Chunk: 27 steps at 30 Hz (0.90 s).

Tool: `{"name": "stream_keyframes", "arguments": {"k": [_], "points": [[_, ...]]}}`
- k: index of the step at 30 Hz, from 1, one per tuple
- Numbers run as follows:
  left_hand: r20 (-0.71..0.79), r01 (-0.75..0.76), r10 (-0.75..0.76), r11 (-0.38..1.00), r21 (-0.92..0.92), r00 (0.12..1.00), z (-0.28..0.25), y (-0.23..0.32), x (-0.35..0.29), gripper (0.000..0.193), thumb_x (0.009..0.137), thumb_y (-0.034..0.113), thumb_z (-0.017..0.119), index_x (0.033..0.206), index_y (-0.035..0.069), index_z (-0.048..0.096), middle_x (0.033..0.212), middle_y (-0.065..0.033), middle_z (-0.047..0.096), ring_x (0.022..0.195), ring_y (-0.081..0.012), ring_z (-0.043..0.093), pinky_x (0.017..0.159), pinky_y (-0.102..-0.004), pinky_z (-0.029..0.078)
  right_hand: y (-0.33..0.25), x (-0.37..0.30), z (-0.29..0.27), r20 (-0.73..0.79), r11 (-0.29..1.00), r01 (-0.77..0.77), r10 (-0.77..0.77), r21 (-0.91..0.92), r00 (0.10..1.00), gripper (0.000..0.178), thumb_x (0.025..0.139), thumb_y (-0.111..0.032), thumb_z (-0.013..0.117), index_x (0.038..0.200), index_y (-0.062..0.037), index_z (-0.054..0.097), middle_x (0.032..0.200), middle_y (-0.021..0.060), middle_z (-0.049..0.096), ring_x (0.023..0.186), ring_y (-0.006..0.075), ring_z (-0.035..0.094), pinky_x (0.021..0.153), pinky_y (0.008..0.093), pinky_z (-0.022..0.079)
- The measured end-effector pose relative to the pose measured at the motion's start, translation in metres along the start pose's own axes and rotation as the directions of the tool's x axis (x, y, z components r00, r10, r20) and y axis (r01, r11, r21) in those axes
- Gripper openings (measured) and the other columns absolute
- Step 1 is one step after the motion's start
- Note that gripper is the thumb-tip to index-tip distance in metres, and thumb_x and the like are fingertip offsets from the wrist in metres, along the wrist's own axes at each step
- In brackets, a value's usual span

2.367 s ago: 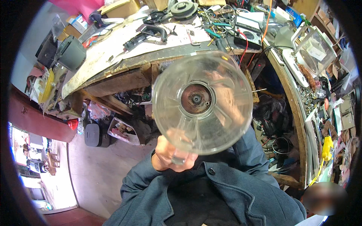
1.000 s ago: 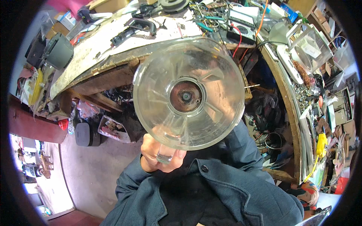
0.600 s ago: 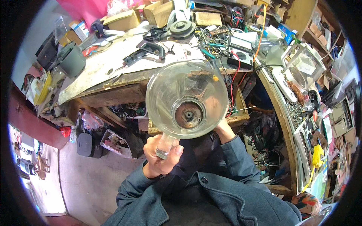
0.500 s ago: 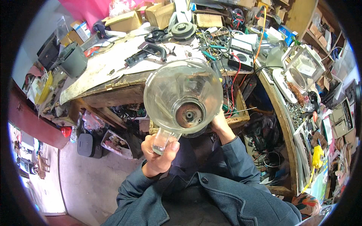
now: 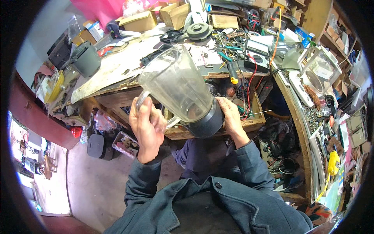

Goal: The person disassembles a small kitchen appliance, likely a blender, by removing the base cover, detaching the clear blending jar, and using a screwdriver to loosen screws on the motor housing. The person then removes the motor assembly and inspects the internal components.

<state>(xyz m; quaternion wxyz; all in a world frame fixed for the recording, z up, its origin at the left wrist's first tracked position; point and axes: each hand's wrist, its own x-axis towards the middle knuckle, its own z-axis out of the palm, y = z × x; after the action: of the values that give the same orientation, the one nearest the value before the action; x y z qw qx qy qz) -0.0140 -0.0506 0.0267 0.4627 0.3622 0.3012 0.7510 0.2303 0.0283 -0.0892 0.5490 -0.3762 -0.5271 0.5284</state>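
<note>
A clear, clouded blender jar (image 5: 177, 84) with a black base collar (image 5: 206, 121) is held in front of me, over the front edge of the workbench. It leans, its open mouth pointing away and to the left, its collar nearest my body. My left hand (image 5: 147, 123) grips the jar's clear handle, with fingers wrapped around it. At the collar's right side my right hand (image 5: 231, 117) holds on, thumb on top and the other fingers mostly hidden behind. Behind the jar, its upper part covers some of a dark tool on the bench.
An open wooden drawer (image 5: 253, 125) with wires sits just beyond my right hand. On the bench lie a multimeter (image 5: 257, 58), a screwdriver (image 5: 232, 74) and tangled cables. A dark grey pot-like container (image 5: 86, 60) stands at left; another clear jar (image 5: 319, 70) stands at right.
The jar has tipped from mouth facing me to leaning on its side, so its wall and black collar now show. My left hand has moved left and up with the handle.
</note>
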Motion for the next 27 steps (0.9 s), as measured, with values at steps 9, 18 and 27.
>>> {"name": "stream_keyframes", "arguments": {"k": [9,18,27], "points": [[-0.046,0.095,-0.098,0.994,-0.059,0.994,-0.023,-0.009,0.035,0.034,0.107,0.032,0.058,0.080,0.016,0.047,0.051,0.0052,0.025,0.038,-0.0066,0.024,0.035,-0.0254,0.021,-0.011,-0.002,0.006,0.049,0.991,0.079,-0.074,-0.109,0.996,0.041,0.109,-0.032,0.058,0.130,0.0022,0.066,0.116,0.0061,0.071,0.109,0.0131,0.061,0.100,0.0293,0.047],[-0.135,0.188,-0.203,0.975,-0.121,0.970,-0.051,-0.016,0.053,0.043,0.108,0.038,0.059,0.073,0.020,0.041,0.050,0.0075,0.024,0.035,-0.0054,0.022,0.033,-0.0251,0.022,-0.013,0.004,0.004,0.093,0.927,0.152,-0.127,-0.343,0.987,0.050,0.104,-0.041,0.062,0.133,-0.0011,0.066,0.122,0.0153,0.065,0.120,0.0257,0.059,0.107,0.0377,0.043],[-0.133,0.180,-0.189,0.980,-0.080,0.973,-0.048,-0.021,0.056,0.041,0.109,0.036,0.056,0.074,0.020,0.042,0.051,0.0082,0.023,0.037,-0.0053,0.021,0.035,-0.0248,0.021,-0.019,0.004,0.007,0.200,0.957,0.100,-0.045,-0.272,0.979,0.077,0.097,-0.052,0.067,0.148,0.0019,0.047,0.144,0.0238,0.058,0.135,0.0314,0.054,0.115,0.0413,0.039]]}}
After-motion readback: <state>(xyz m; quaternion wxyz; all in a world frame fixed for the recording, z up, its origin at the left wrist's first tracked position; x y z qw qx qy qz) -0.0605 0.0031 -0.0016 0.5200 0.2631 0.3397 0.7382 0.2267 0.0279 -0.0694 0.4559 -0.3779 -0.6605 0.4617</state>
